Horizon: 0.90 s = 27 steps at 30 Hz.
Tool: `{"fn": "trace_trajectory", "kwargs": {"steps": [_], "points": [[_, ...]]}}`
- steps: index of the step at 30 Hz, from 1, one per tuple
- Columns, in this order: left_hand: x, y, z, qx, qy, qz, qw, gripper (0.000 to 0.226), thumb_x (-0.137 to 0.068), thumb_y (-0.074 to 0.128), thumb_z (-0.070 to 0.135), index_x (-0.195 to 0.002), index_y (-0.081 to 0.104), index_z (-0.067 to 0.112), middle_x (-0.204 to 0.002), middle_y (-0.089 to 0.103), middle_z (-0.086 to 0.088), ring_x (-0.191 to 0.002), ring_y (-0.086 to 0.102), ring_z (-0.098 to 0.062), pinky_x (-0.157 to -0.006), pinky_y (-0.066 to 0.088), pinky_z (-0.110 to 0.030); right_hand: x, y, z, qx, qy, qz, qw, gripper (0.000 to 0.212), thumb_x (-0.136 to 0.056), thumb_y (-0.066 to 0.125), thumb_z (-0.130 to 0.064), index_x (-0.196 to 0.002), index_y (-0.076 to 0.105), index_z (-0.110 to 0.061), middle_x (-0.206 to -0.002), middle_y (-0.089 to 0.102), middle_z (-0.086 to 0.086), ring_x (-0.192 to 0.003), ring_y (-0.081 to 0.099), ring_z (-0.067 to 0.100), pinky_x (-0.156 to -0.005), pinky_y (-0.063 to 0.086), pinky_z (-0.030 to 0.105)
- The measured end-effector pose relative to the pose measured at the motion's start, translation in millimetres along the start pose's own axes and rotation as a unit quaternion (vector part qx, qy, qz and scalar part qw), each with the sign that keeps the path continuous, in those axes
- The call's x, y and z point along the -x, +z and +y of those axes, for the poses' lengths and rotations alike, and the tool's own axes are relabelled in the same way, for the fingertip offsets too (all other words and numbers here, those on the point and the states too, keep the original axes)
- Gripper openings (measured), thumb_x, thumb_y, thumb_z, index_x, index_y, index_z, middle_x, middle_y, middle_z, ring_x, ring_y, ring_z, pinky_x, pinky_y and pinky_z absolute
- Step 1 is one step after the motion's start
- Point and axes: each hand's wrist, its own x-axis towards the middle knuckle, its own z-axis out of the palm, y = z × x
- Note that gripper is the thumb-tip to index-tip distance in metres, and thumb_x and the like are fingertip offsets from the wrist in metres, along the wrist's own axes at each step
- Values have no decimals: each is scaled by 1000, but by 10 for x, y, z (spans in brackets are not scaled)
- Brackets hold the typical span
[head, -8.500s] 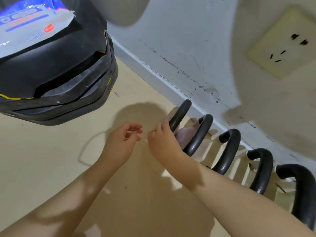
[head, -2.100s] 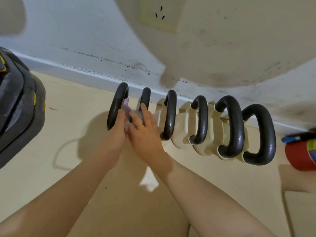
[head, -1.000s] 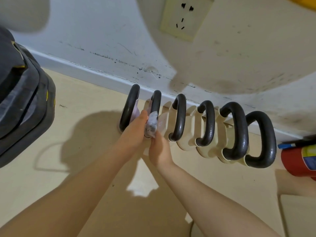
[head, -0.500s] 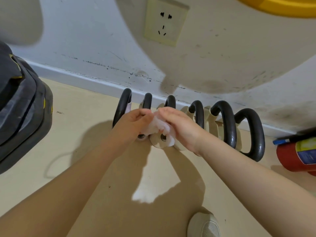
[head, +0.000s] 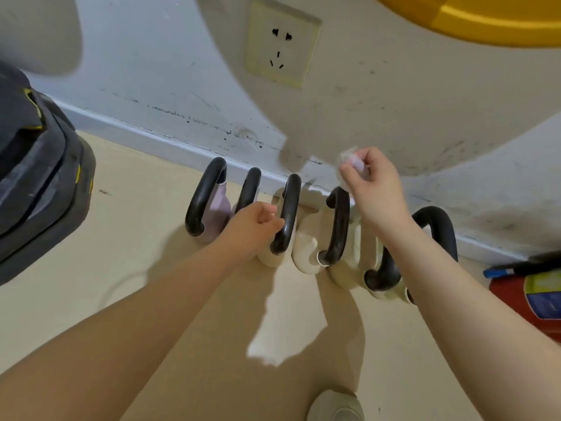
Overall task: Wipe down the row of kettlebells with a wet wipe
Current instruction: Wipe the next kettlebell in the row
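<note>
Right hand, head view: raised above the row of kettlebells, fingers curled and pinching a crumpled wet wipe clear of the handles. Left hand: fingers curled toward the third handle from the left, touching it; whether it truly grips is unclear, as the fingertips lie behind the bar. The row stands on the floor against the baseboard, two lilac bodies at the left, cream ones to the right. Risk, as a judgement: the balled wipe offers little contact surface, so strokes may skip the undersides of handles; pulling one handle could tip a bell into its neighbour, since they sit touching. Hidden: the right forearm covers much of the two rightmost bells, a red cylinder is cut by the frame edge, and the wipe itself is motion-blurred.
</note>
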Motion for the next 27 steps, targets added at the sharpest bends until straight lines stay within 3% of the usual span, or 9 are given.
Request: {"fn": "trace_trajectory", "kwargs": {"steps": [3, 6, 9, 12, 16, 18, 21, 22, 27], "points": [[-48, 86, 66, -48, 6, -28, 998, 43, -88, 58, 24, -128, 49, 13, -122, 60, -2, -110, 55, -16, -100, 41, -32, 7, 292, 59, 154, -121, -229, 954, 29, -95, 44, -27, -112, 59, -8, -116, 61, 7, -108, 53, 20, -90, 40, 32], [-103, 131, 44, -98, 27, -41, 994, 31, -86, 60, 21, -115, 57, 10, -109, 68, -7, -103, 62, -20, -95, 46, -38, 1, 449, 154, 236, -173, -374, 880, 39, -90, 32, -25, -106, 61, -5, -111, 60, 14, -108, 49, 33, -94, 39, 44], [-160, 175, -23, -132, 26, -17, 991, 32, -82, 64, 24, -110, 56, 10, -91, 65, 0, -88, 61, -17, -74, 47, -24, -156, 425, 240, 264, -217, -332, 879, 37, -74, 47, -6, -108, 60, -9, -111, 63, 11, -114, 46, 28, -83, 45, 42], [-217, 192, -46, -156, 24, 2, 988, 26, -79, 67, 26, -100, 56, 13, -76, 58, 8, -76, 57, -13, -62, 40, -19, -339, 436, 345, 321, -347, -335, 815, 49, -74, 48, 1, -119, 58, -14, -122, 60, 4, -120, 45, 30, -90, 42, 41], [-274, 157, -71, -153, 8, -2, 988, 28, -75, 71, 29, -96, 58, 18, -80, 66, 4, -78, 62, -13, -71, 48, -26, -606, 623, 341, 344, -254, -314, 848, 34, -77, 46, -6, -108, 59, -11, -107, 62, 9, -102, 56, 33, -78, 44, 36], [-281, 130, -81, -163, 15, -2, 986, 25, -74, 71, 30, -92, 57, 21, -71, 61, 9, -68, 58, -7, -60, 42, -21, -610, 737, 328, 372, -281, -333, 820, 24, -78, 45, -8, -96, 60, -8, -101, 61, 9, -99, 55, 32, -79, 44, 36], [-297, 132, -78, -187, 34, -9, 982, 21, -73, 70, 30, -80, 52, 22, -62, 56, 10, -58, 51, -2, -53, 35, -19, -483, 746, 411, 367, -450, -342, 739, 13, -82, 46, -11, -82, 59, -12, -80, 60, 3, -83, 53, 26, -81, 42, 34], [-305, 141, -81, -189, 36, -10, 981, 21, -73, 70, 30, -80, 52, 21, -62, 56, 10, -58, 51, -3, -54, 36, -19, -518, 733, 461, 352, -461, -351, 735, 13, -81, 48, -9, -81, 60, -11, -77, 60, 4, -81, 53, 27, -82, 44, 37], [-286, 131, -123, -151, 24, -5, 988, 24, -73, 71, 31, -90, 57, 21, -70, 64, 5, -66, 61, -10, -59, 43, -20, -764, 869, 501, 365, -347, -311, 806, 13, -77, 56, 0, -83, 60, -11, -80, 57, 5, -85, 51, 27, -97, 40, 43]]}}
